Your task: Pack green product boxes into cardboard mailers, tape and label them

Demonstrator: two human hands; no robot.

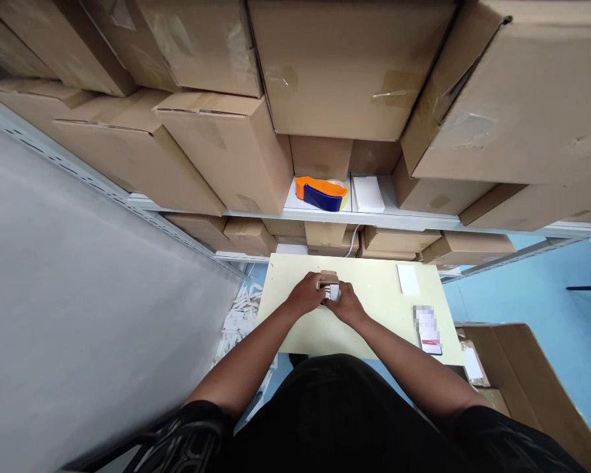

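Above the middle of the pale yellow table point(295, 335), both hands are closed around a small cardboard box point(329, 278). Its brown flap stands up on the far side, and something white and shiny shows inside the opening. My left hand point(306, 293) grips the box from the left, thumb near the opening. From the right, my right hand point(347, 303) holds the other side. Fingers cover much of the box, and what is inside is too small to make out.
A phone point(428, 330) and a white card point(408, 280) lie on the table's right side. Behind stand shelves of cardboard boxes point(345, 72), with an orange and blue tape dispenser point(322, 194) and a white stack point(368, 194). A large open carton point(526, 381) stands right; paper scraps point(236, 322) litter the left floor.
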